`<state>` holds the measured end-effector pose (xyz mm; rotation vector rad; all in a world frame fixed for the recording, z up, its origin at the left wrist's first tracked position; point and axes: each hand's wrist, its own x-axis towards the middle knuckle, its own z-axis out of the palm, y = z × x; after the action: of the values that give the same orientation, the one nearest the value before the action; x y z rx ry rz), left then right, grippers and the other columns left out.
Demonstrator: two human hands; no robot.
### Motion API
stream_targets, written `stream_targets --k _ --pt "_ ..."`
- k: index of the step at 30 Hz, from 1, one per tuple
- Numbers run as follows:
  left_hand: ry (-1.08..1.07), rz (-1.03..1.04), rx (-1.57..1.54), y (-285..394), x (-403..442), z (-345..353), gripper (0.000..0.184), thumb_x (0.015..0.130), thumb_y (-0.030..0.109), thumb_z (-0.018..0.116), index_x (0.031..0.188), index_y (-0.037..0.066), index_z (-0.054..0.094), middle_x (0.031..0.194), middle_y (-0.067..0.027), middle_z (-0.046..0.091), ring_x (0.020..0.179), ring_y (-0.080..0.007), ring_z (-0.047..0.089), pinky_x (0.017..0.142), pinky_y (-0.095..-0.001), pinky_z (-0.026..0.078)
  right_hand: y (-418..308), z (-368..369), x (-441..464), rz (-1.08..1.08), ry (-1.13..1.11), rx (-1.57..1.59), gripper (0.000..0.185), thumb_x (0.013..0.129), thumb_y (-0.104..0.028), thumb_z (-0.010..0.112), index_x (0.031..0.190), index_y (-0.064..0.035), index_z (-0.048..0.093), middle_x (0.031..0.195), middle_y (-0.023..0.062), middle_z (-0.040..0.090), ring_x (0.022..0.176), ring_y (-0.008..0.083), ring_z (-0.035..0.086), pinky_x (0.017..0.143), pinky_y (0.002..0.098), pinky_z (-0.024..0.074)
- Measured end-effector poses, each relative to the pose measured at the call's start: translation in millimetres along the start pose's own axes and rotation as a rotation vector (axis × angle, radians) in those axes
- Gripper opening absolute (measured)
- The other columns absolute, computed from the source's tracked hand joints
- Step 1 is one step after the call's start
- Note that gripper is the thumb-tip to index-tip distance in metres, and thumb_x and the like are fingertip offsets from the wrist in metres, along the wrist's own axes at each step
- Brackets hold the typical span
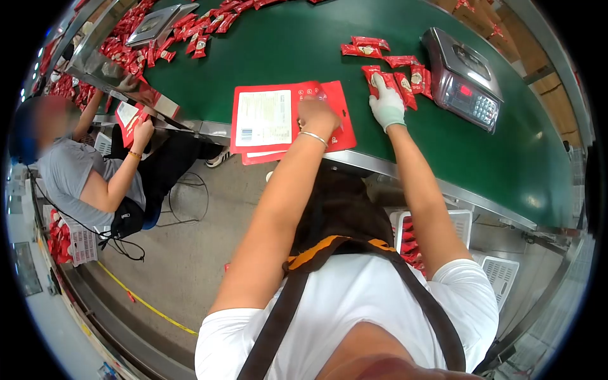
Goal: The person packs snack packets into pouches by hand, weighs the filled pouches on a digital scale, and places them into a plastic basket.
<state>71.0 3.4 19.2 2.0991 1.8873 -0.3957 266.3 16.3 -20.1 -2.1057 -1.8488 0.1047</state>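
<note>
Two flat red pouches lie overlapping at the front edge of the green table; the upper pouch (264, 120) shows a white label with a barcode. My left hand (318, 118), bare with a bracelet at the wrist, is closed at the right side of that pouch; what its fingers hold is too small to make out. In a white glove, my right hand (386, 104) reaches onto small red packets, its fingers over one packet (372, 74). Another packet (405, 90) lies just right of the glove, and several more are spread behind it.
A digital scale (465, 79) stands right of the packets on the green table (266, 50). At the left a seated co-worker (88, 164) holds a red pouch (130, 120) near a second scale (154, 26) and piled packets. White baskets (500, 275) are below the table.
</note>
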Motion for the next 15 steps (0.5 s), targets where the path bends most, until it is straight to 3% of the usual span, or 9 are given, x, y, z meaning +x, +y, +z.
stream_targets --k 3,5,7,9,10,11,13,15 --pt "0.0 0.092 0.216 10.3 -3.6 11.3 0.039 0.086 0.038 0.062 0.112 0.011 0.074 0.114 -0.0092 0.069 0.117 -0.0282 0.056 0.09 -0.0389 0.043 -8.8 -4.5 11.6 0.015 -0.018 0.02 0.069 0.085 -0.019 0.061 0.148 -0.0268 0.036 0.106 0.0243 0.064 0.101 0.0414 0.063 0.085 0.0506 0.0522" --pt "0.196 0.071 0.169 11.2 -13.4 28.2 0.034 0.088 0.035 0.059 0.109 0.013 0.075 0.115 -0.0106 0.068 0.115 -0.0295 0.052 0.09 -0.0419 0.039 -16.9 2.5 17.3 0.059 0.001 -0.08 0.07 0.084 -0.015 0.058 0.149 -0.0259 0.034 0.107 0.0243 0.063 0.099 0.0428 0.064 0.084 0.0509 0.0522" --pt "0.185 0.083 0.132 9.4 -35.6 26.2 0.031 0.087 0.029 0.061 0.106 0.009 0.075 0.121 -0.013 0.064 0.114 -0.0318 0.054 0.09 -0.0409 0.043 -20.4 9.1 14.7 0.024 0.039 -0.079 0.07 0.085 -0.013 0.056 0.15 -0.0255 0.032 0.108 0.0246 0.063 0.098 0.0444 0.064 0.086 0.0516 0.0517" --pt "0.312 -0.002 -0.207 10.7 -36.9 43.4 0.029 0.083 0.022 0.066 0.104 0.003 0.074 0.124 -0.0153 0.058 0.114 -0.0359 0.054 0.09 -0.0413 0.048 -18.6 4.1 10.6 0.098 0.012 -0.023 0.07 0.085 -0.013 0.056 0.15 -0.0232 0.032 0.109 0.0245 0.064 0.101 0.0432 0.064 0.088 0.0501 0.0512" --pt "0.41 0.048 -0.41 7.0 -49.0 39.4 0.027 0.082 0.012 0.062 0.101 -0.006 0.07 0.119 -0.0229 0.058 0.11 -0.0425 0.056 0.086 -0.052 0.052 -16.8 -4.1 4.8 0.111 -0.075 0.163 0.067 0.086 -0.016 0.059 0.149 -0.0211 0.037 0.111 0.0236 0.065 0.104 0.0405 0.064 0.091 0.0478 0.0506" --pt "0.418 0.051 -0.412 2.9 -51.1 42.0 0.027 0.082 0.012 0.062 0.101 -0.006 0.07 0.119 -0.0229 0.058 0.11 -0.0425 0.056 0.086 -0.052 0.052 -14.8 -9.3 -12.8 0.012 0.052 0.354 0.062 0.084 -0.019 0.066 0.143 -0.0184 0.048 0.113 0.0221 0.066 0.106 0.0368 0.064 0.093 0.0424 0.0508" --pt "0.582 0.095 -0.713 -2.4 -47.5 53.4 0.026 0.085 0.013 0.059 0.1 -0.006 0.069 0.117 -0.024 0.058 0.11 -0.0408 0.056 0.087 -0.0485 0.051 -35.6 -38.8 -56.3 -0.278 0.103 0.84 0.059 0.08 -0.016 0.071 0.138 -0.0171 0.056 0.112 0.0213 0.066 0.105 0.0348 0.064 0.092 0.0381 0.0508" --pt "0.626 0.133 -0.8 -9.3 -49.9 57.3 0.022 0.088 0.012 0.056 0.093 -0.008 0.065 0.117 -0.0259 0.057 0.109 -0.0404 0.056 0.09 -0.0467 0.049 -43.9 -54.0 -93.5 -0.334 -0.179 0.687 0.059 0.079 -0.01 0.072 0.136 -0.0156 0.058 0.11 0.0198 0.066 0.101 0.0329 0.065 0.091 0.0354 0.0511"
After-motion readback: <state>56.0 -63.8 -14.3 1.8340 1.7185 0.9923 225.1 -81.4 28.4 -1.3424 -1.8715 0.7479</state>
